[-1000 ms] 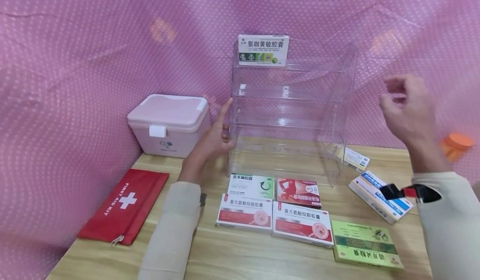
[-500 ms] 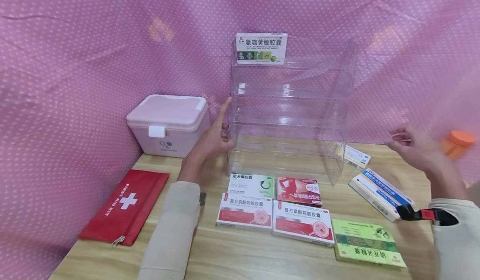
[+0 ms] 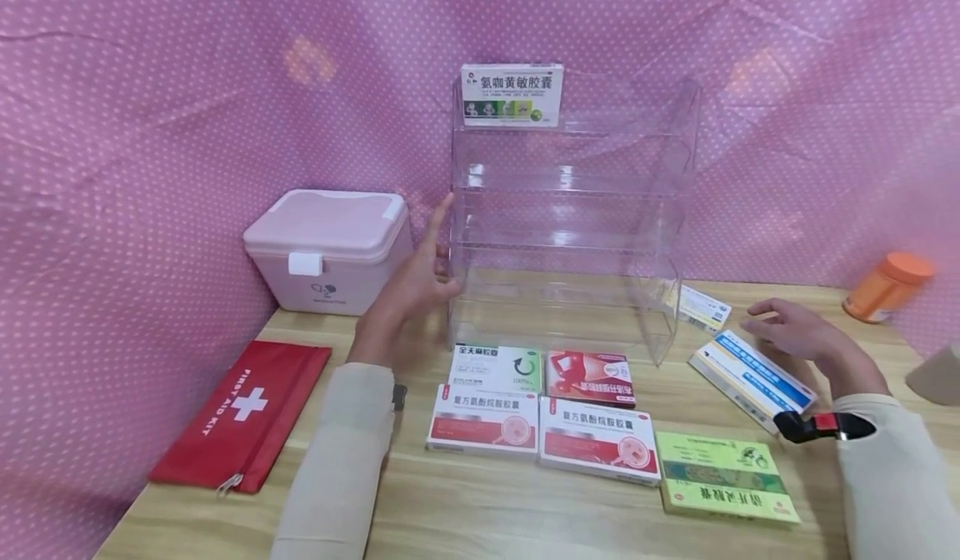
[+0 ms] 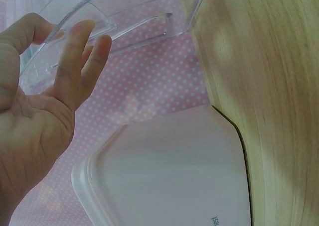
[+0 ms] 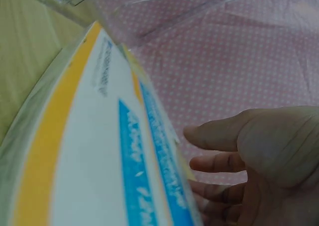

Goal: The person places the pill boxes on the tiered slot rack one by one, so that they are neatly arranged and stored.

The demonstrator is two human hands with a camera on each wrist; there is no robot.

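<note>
Left hand [image 3: 411,289]: released grip, flat against clear acrylic tiered shelf [image 3: 570,210], steadying it.
Right hand [image 3: 795,335]: released grip, hovering over blue-striped white carton [image 3: 750,379], at 3 o'clock.

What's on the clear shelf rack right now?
Only one medicine box, standing at the left of the top tier of the clear shelf rack. The lower tiers look bare through the plastic. The left hand rests against its left wall.

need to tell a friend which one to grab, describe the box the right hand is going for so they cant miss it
Start at the clear acrylic tiered shelf at the back of the wooden table. Just right of its base, under the right hand, lies a long white cardboard box with a blue stripe. It lies angled, and it is longer and narrower than the red-and-white boxes in front of the shelf.
</note>
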